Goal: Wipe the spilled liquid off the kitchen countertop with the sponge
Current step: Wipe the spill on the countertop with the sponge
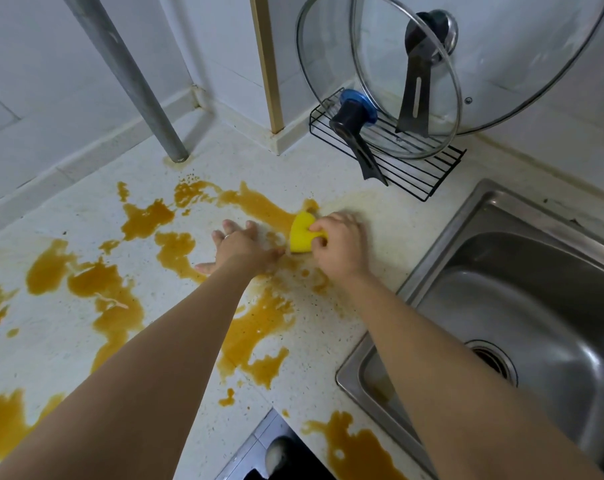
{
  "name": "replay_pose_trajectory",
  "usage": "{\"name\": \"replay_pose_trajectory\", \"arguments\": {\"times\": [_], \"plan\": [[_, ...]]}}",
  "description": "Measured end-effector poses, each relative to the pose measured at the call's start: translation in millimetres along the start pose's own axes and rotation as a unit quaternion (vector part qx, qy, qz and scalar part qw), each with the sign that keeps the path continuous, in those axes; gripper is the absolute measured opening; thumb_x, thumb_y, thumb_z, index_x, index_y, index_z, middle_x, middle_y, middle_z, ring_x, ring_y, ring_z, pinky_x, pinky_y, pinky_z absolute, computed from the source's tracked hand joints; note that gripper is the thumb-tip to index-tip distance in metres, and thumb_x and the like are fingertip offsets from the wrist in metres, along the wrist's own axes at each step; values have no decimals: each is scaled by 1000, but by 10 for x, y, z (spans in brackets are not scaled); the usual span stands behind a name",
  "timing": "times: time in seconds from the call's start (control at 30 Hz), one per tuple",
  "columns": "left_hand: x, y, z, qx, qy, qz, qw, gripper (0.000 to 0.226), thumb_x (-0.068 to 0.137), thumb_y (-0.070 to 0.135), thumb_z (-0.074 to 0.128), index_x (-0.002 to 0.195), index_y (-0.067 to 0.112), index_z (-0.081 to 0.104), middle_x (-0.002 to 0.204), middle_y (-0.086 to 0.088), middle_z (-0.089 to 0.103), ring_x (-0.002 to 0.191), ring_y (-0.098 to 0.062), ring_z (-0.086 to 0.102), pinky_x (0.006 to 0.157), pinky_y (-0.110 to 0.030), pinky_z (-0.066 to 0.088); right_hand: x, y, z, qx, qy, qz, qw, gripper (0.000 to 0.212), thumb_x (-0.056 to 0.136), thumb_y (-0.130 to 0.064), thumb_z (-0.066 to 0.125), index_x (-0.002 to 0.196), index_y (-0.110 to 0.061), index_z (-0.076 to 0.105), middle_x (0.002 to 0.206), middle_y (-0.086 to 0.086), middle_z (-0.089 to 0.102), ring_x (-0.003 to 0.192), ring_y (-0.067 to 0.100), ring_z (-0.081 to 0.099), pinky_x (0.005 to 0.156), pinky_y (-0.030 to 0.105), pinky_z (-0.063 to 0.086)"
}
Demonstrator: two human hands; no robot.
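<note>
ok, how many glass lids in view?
2. Both stand on the wire rack behind the sink: the smaller lid in front, the larger lid behind it, leaning on the wall. None seem hidden.

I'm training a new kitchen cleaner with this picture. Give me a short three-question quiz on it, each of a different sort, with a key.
1. True or false: the right hand grips the yellow sponge.
2. The left hand is: A) flat on the countertop, B) inside the sink, C) lifting a glass lid.
3. Fill in: the brown spill lies mostly on the ___ side of the sponge.

Key: 1 true; 2 A; 3 left.
</note>
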State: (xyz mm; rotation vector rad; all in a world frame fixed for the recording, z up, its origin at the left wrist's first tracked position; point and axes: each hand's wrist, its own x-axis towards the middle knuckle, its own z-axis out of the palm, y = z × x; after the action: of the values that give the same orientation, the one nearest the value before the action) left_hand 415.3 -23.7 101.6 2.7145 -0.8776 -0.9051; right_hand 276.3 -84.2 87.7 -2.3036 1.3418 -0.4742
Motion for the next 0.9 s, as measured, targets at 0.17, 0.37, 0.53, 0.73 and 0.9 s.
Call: {"name": "replay_pose_trajectory", "arguments": {"times": [0.17,0.37,0.53,0.73,0.9], "plan": [[-99,37,-54,-2,-5,-7,1000,88,82,52,63,149,25,13,158,-2,-1,144,-25,20,110,-67,3,269,169,-129,-65,-33,93,993,48,92,-15,46,139,-23,38,147,1,35,133,24,31,107,37,25],[-9,14,-9,41,-1,5,999,84,81,58,60,148,33,17,156,0,1,146,-23,4,107,-70,8,58,-70,62,13,-52,-62,997,33,81,-10,54,110,-16,66,112,5,63,105,25,51,92,35,41],[-89,32,-56,23,-3,0,1000,85,84,53,61,150,29,13,157,-2,1,145,-25,15,108,-69,3,320,54,-48,-53,-11,65,996,50,88,-11,50,136,-21,43,137,5,46,126,27,37,104,38,31],[39,-12,8,55,-5,16,998,79,84,51,59,149,33,17,156,0,3,146,-23,0,106,-70,14,47,-175,143,3,-80,-81,994,35,79,-17,52,111,-17,66,111,8,59,106,29,48,92,37,41],[-56,14,-46,38,-8,7,999,85,84,55,58,150,28,11,157,-2,0,146,-26,11,108,-70,5,353,78,-56,-69,-13,66,995,45,88,-8,49,132,-22,49,136,3,47,123,26,38,101,36,32]]}}
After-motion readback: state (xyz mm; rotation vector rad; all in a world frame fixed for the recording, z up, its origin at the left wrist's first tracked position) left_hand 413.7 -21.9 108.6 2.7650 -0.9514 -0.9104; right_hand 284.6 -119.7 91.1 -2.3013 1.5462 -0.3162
